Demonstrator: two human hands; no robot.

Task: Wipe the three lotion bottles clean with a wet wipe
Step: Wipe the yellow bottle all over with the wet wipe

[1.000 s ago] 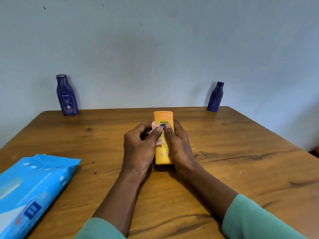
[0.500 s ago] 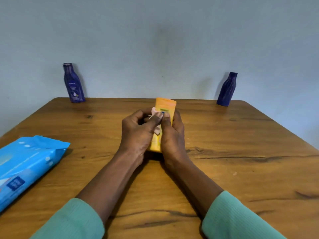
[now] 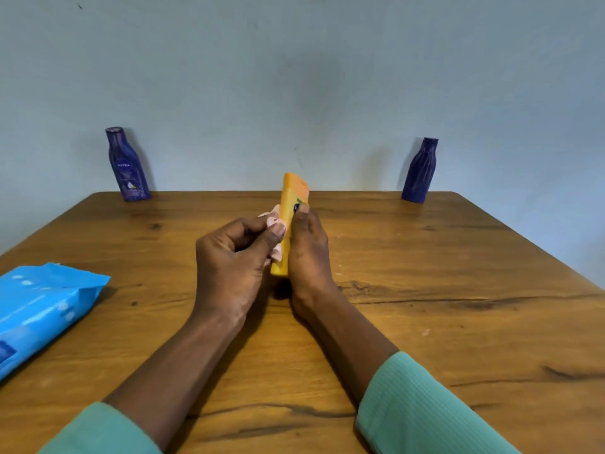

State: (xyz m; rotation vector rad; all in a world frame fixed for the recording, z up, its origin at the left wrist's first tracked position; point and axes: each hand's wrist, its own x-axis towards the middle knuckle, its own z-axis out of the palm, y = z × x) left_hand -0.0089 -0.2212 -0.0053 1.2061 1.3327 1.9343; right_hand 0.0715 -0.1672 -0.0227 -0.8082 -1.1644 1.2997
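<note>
At the middle of the wooden table (image 3: 425, 263) a yellow lotion bottle (image 3: 292, 199) is held above the wood, turned edge-on to me. My right hand (image 3: 309, 253) grips it from the right, fingers curled round its side. My left hand (image 3: 234, 260) pinches a small pale pink wet wipe (image 3: 274, 221) against the bottle's left face. A dark blue Nivea bottle (image 3: 127, 165) stands upright at the back left against the wall. A second dark blue bottle (image 3: 420, 170) stands at the back right corner.
A bright blue pack of wet wipes (image 3: 42, 309) lies at the left edge of the table. A pale wall rises right behind the table's far edge. Bare wood spreads to the right of my hands.
The yellow bottle has turned from face-up to edge-on in my right hand. My left hand with the wipe has slid to the bottle's left side. My view has tilted up slightly.
</note>
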